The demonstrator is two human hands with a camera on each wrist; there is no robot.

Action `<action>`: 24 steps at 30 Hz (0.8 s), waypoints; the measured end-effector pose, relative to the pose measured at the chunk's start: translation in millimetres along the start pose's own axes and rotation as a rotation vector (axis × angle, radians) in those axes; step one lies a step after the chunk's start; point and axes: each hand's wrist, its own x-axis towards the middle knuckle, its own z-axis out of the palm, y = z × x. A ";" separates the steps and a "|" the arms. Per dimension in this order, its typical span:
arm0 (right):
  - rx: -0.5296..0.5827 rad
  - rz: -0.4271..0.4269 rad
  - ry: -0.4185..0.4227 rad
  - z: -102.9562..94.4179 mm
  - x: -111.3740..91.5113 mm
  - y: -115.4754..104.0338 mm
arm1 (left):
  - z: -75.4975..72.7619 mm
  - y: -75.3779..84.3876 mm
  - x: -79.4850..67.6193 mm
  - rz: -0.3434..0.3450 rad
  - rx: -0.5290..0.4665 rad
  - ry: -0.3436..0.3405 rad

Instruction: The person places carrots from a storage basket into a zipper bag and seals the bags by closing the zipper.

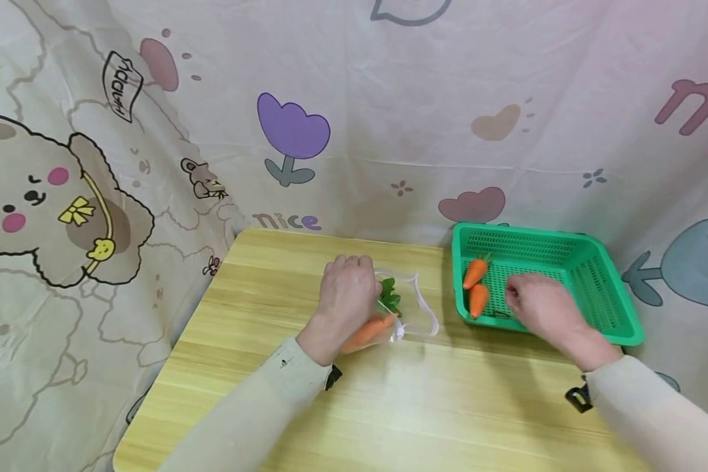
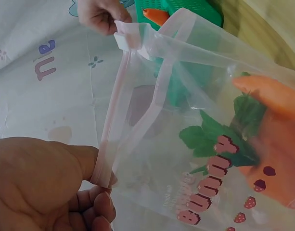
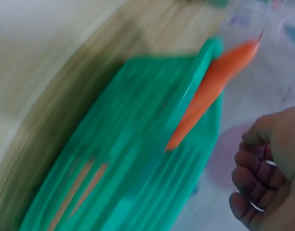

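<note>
My left hand (image 1: 348, 292) pinches the top edge of a clear zip bag (image 1: 419, 305) over the table. Its pale zip strip, white slider (image 2: 122, 41) and printed lettering show in the left wrist view. Inside the bag are an orange carrot (image 1: 368, 333) and green leaves (image 1: 391, 298); how many pieces lie there I cannot tell. Over the green basket (image 1: 618, 295) hovers my right hand (image 1: 545, 311), its fingers loosely bent and nothing visible in them. Two carrots, one farther back (image 1: 475, 273) and one nearer (image 1: 478, 300), lie along the basket's left side.
The basket stands at the right back of the wooden table (image 1: 259, 282). A printed cloth (image 1: 377, 118) hangs close behind the table and along its left side. The right wrist view is blurred.
</note>
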 end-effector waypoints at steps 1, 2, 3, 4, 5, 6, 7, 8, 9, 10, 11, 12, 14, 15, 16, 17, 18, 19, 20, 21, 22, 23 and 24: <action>-0.019 -0.002 -0.026 -1.4 -3.1 11.1 | 0.2 0.2 -0.5 -0.001 -0.006 0.000; -0.041 -0.008 -0.054 -2.5 -6.1 21.9 | 0.4 0.4 -1.0 -0.002 -0.014 0.001; -0.062 -0.005 -0.090 -2.7 -8.9 32.1 | 0.5 0.7 -1.4 -0.003 -0.022 0.001; -0.081 0.006 -0.132 -3.3 -11.4 41.6 | 0.6 1.0 -1.8 -0.003 -0.030 0.002; -0.096 0.010 -0.171 -3.1 -13.7 50.7 | 0.7 1.3 -2.1 -0.004 -0.040 0.004; -0.105 0.021 -0.209 -2.3 -15.1 59.3 | 0.8 1.5 -2.3 -0.006 -0.048 0.003; -0.106 0.036 -0.247 -1.1 -16.1 67.1 | 0.9 1.7 -2.6 -0.007 -0.053 0.002; -0.096 0.059 -0.285 0.2 -16.7 74.1 | 1.0 1.8 -2.8 -0.008 -0.057 0.004; -0.071 0.095 -0.327 1.6 -17.2 80.0 | 1.2 1.9 -2.9 -0.007 -0.058 0.004; -0.040 0.130 -0.358 3.4 -17.5 85.2 | 1.8 1.8 -2.9 -0.004 -0.057 0.003; -0.014 0.157 -0.382 6.1 -17.8 89.9 | 2.5 1.8 -2.7 0.001 -0.056 0.004; 0.011 0.185 -0.401 8.4 -18.5 94.0 | 3.0 2.0 -2.3 0.006 -0.055 0.004; 0.048 0.219 -0.432 13.4 -20.0 101.6 | 3.4 2.4 -1.6 0.015 -0.053 -0.003; 0.059 0.227 -0.449 16.6 -20.0 105.5 | 3.6 2.0 -1.3 0.015 -0.056 -0.008; 0.065 0.230 -0.464 19.8 -19.7 109.2 | 3.6 1.8 -1.1 0.014 -0.055 -0.010; 0.068 0.227 -0.479 22.9 -19.1 112.6 | 3.8 1.6 -1.0 0.009 -0.058 -0.012; 0.078 0.227 -0.496 25.5 -18.0 115.5 | 3.9 1.3 -1.2 0.006 -0.060 -0.013; 0.087 0.231 -0.512 28.6 -16.5 118.0 | 4.1 0.9 -1.5 0.005 -0.059 -0.012; 0.090 0.235 -0.524 31.8 -15.2 120.2 | 4.4 0.5 -1.7 0.004 -0.061 -0.008; 0.100 0.246 -0.535 34.4 -13.8 121.8 | 5.1 0.3 -2.0 0.007 -0.060 -0.001; 0.109 0.252 -0.530 36.8 -13.0 122.5 | 5.6 0.5 -2.2 0.008 -0.059 0.002; 0.114 0.261 -0.525 39.1 -12.5 123.3 | 5.9 0.6 -2.4 0.010 -0.059 0.004; 0.118 0.269 -0.522 41.4 -12.1 124.2 | 6.0 0.7 -2.5 0.011 -0.060 0.004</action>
